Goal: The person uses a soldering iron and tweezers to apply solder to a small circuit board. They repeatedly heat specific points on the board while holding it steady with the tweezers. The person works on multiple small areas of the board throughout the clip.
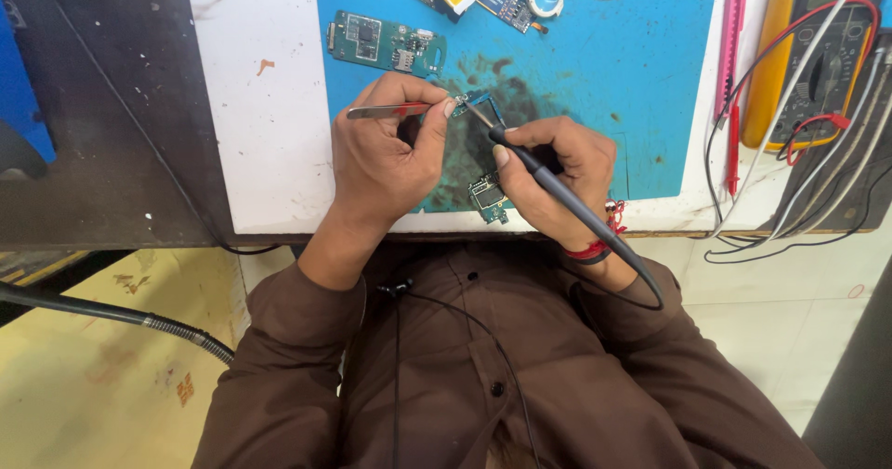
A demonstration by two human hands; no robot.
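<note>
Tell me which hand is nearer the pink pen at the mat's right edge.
Right. The right hand, holding the soldering iron, is closer to the pink pen; the left hand with tweezers sits farther left.

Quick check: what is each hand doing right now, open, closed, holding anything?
Left hand: closed on metal tweezers, tips at the small circuit board.
Right hand: closed on a black soldering iron, tip at the same board.

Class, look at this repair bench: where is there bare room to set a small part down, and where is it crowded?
Free: the white bench strip left of the blue work mat, and the mat's right half, between the hands and the pink tool. Crowded: the stained centre where the left hand holds metal tweezers and the right hand a black probe, plus the mat's top edge.
</note>
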